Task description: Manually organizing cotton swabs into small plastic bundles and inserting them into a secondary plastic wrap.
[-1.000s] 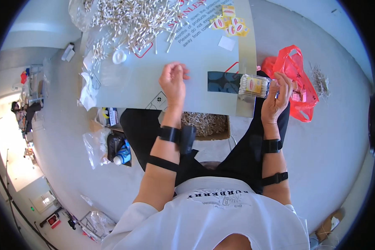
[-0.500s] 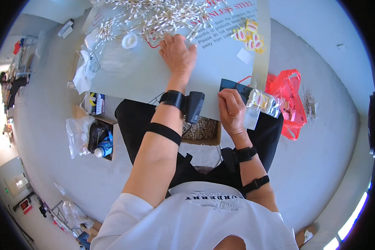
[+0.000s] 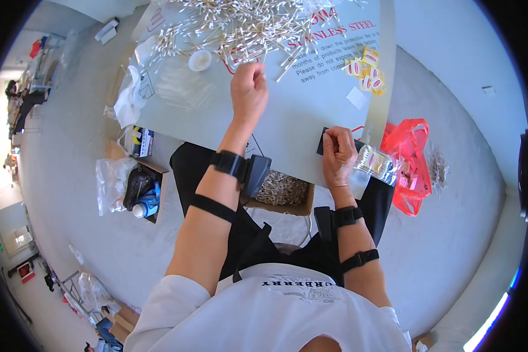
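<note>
A large loose pile of cotton swabs [image 3: 240, 29] covers the far part of the table sheet [image 3: 293, 117]. At its near edge my left hand [image 3: 249, 97] has its fingers pinched together; what lies in them, if anything, is too small to make out. My right hand [image 3: 339, 155] is closed near the table's right front edge, its fingertips over a dark flat square [image 3: 322, 142]. Whatever it grips is hidden. Just right of that hand lie shiny clear packets [image 3: 374, 163]. A round white dish [image 3: 200, 60] sits left of my left hand, with flat clear plastic bags [image 3: 185, 91] below it.
Small yellow-and-white cards [image 3: 369, 76] and a white paper square [image 3: 356, 98] lie at the right. Crumpled white tissue [image 3: 129, 104] hangs at the left edge. A red plastic bag [image 3: 413, 161] is beyond the right edge. A cardboard box [image 3: 281, 206] stands below the front edge.
My left hand has gone from spread fingers by the swabs to a closed pinch, drawn slightly back. My right hand stays closed near the dark square. The whole view has shifted a little.
</note>
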{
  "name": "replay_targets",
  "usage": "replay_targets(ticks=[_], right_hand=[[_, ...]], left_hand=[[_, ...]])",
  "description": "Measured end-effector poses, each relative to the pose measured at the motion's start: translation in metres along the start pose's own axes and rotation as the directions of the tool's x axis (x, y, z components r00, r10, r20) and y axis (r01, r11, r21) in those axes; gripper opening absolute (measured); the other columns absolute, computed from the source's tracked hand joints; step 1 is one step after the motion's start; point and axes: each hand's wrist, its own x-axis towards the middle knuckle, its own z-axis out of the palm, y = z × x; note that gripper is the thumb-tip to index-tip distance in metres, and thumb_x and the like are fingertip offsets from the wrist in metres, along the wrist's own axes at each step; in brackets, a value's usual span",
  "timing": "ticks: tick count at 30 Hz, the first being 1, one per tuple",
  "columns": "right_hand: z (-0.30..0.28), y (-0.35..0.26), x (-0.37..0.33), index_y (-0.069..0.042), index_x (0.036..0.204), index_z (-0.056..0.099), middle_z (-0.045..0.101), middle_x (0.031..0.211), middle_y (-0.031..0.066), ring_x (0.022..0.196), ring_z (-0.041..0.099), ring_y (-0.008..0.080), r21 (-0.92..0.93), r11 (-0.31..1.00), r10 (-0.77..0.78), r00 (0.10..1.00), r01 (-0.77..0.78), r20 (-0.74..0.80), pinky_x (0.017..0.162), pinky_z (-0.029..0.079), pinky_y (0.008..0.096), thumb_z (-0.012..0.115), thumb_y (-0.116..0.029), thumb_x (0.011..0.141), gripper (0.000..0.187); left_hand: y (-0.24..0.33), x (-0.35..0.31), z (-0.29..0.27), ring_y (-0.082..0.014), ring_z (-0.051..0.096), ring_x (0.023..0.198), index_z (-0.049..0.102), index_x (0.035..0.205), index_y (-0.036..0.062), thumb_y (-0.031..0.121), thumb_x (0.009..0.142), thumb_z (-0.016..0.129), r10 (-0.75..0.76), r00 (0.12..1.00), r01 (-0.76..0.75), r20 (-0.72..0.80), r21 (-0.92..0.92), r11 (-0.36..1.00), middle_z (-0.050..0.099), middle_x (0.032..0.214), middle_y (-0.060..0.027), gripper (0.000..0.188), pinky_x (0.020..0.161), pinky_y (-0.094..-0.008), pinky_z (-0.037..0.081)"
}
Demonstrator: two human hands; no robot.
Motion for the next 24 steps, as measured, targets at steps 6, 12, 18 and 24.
replay_targets(ticks=[6, 12, 18, 24], right_hand=[[0.004, -0.002, 0.001, -0.001, 0.087, 0.06, 0.058, 0.083, 0.0082, 0.065, 0.057, 0.0191, -0.041, 0.998, -0.036, 0.998, 0.038, 0.047, 0.061, 0.048, 0.0298, 0.064, 0.003, 0.085, 0.007], [-0.001, -0.001, -0.001, -0.001, 0.087, 0.059, 0.058, 0.084, 0.0092, 0.067, 0.057, 0.0203, 0.004, 0.999, 0.039, 0.999, -0.039, 0.034, 0.063, 0.048, 0.03, 0.063, 0.003, 0.086, 0.006], [0.002, -0.008, 0.003, -0.001, 0.09, 0.058, 0.058, 0.086, 0.0105, 0.076, 0.059, 0.0229, -0.002, 1.0, -0.009, 1.0, 0.009, -0.007, 0.069, 0.048, 0.031, 0.062, -0.001, 0.09, 0.003], [-0.006, 0.001, 0.001, -0.001, 0.09, 0.058, 0.059, 0.086, 0.0108, 0.076, 0.058, 0.0235, 0.035, 0.999, 0.039, 0.997, -0.036, -0.066, 0.071, 0.048, 0.0315, 0.061, -0.005, 0.093, 0.005]], left_hand=[[-0.007, -0.016, -0.027, -0.0196, 0.061, 0.071, 0.063, 0.093, 0.0044, -0.009, 0.081, 0.058, -0.14, 0.974, 0.141, -0.179, -0.008, 0.99, 0.062, 0.083, -0.0088, 0.018, 0.064, -0.0336, 0.05], [0.016, -0.028, -0.027, -0.0217, 0.067, 0.091, 0.065, 0.112, -0.003, 0.006, 0.093, 0.058, -0.303, 0.858, 0.514, 0.416, -0.667, 0.54, 0.069, 0.106, -0.0122, 0.022, 0.087, -0.0332, 0.052], [0.019, -0.005, -0.006, -0.0207, 0.067, 0.095, 0.067, 0.108, -0.0036, 0.014, 0.095, 0.059, -0.297, 0.744, 0.656, 0.598, -0.572, 0.492, 0.07, 0.1, -0.0113, 0.023, 0.089, -0.0341, 0.052], [0.052, -0.063, -0.051, -0.0156, 0.068, 0.091, 0.068, 0.111, 0.0, 0.016, 0.096, 0.06, -0.021, 0.158, 0.7, 0.987, -0.097, 0.708, 0.071, 0.098, -0.0066, 0.023, 0.086, -0.0311, 0.053]])
